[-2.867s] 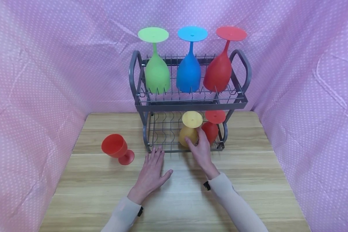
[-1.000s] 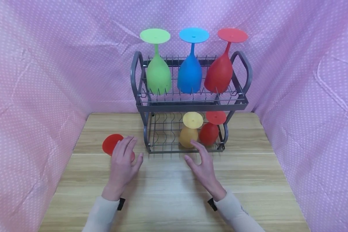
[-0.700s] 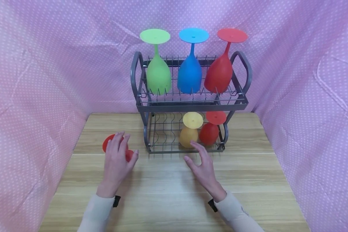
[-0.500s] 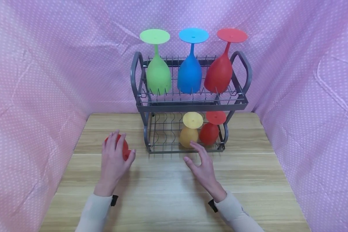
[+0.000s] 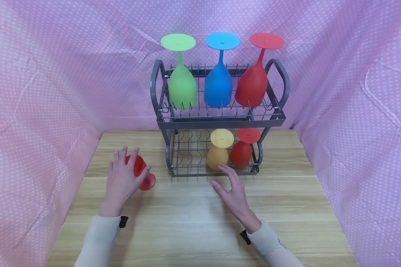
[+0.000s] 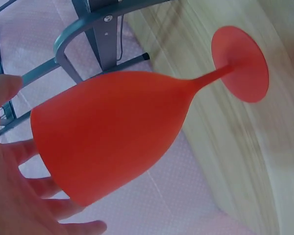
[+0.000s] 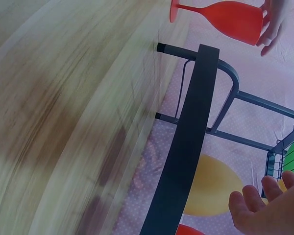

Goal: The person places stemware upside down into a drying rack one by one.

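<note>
A red goblet [image 5: 141, 166] stands upright on the table left of the rack. My left hand [image 5: 120, 182] is at its rim from the near left, fingers spread and thumb apart. In the left wrist view, those fingers show behind the rim of the goblet [image 6: 112, 129], not curled round it; contact is unclear. My right hand [image 5: 235, 197] hovers before the rack's lower tier, its fingers loosely bent and holding nothing. Closest to it is an upside-down yellow goblet [image 5: 217, 157], beside an upside-down red goblet [image 5: 241, 154] on that tier.
The dark two-tier wire rack [image 5: 220, 123] stands at the back of the wooden table [image 5: 190, 222]. Upside-down green [image 5: 182, 87], blue [image 5: 218, 87] and red [image 5: 252, 85] wine goblets sit on its top tier. Pink dotted cloth [image 5: 46, 92] hangs behind and at both sides.
My right hand has let go of the yellow goblet and drawn back slightly. My left hand has moved left from the rack's front edge to the red goblet, which stays in place.
</note>
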Motion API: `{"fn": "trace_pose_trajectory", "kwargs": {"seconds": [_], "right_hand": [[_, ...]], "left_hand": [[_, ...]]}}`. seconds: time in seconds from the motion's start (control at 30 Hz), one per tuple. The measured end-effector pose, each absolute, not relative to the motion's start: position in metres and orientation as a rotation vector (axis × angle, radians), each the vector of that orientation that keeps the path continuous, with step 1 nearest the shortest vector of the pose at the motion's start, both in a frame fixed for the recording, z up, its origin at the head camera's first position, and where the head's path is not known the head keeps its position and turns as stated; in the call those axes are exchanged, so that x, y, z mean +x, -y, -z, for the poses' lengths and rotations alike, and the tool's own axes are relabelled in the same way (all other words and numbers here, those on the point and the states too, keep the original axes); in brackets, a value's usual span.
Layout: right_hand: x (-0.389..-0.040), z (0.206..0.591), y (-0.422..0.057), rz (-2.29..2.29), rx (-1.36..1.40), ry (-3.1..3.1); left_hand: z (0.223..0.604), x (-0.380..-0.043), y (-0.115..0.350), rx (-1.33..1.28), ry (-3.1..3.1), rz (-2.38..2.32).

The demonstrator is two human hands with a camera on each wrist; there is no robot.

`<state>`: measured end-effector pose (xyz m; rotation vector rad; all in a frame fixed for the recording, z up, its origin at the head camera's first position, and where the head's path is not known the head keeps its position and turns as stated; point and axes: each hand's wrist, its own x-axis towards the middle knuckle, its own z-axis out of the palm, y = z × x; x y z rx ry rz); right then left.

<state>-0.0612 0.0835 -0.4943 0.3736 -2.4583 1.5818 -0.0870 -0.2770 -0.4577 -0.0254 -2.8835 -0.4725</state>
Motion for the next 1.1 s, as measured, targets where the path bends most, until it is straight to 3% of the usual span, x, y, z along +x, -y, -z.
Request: {"fn": "trace_pose_trajectory", "kwargs": {"seconds": [0.7,1.1], "right_hand": [[-0.061,0.496,-0.083,-1.581,0.386,2.436],[-0.061,0.497,-0.084,-1.558,0.4,2.426]], "left_hand": [[0.453,-0.081,0.281,0.005,2.991,0.535],[0.44,-0.06,0.273,0.023,2.937,0.691]]}}
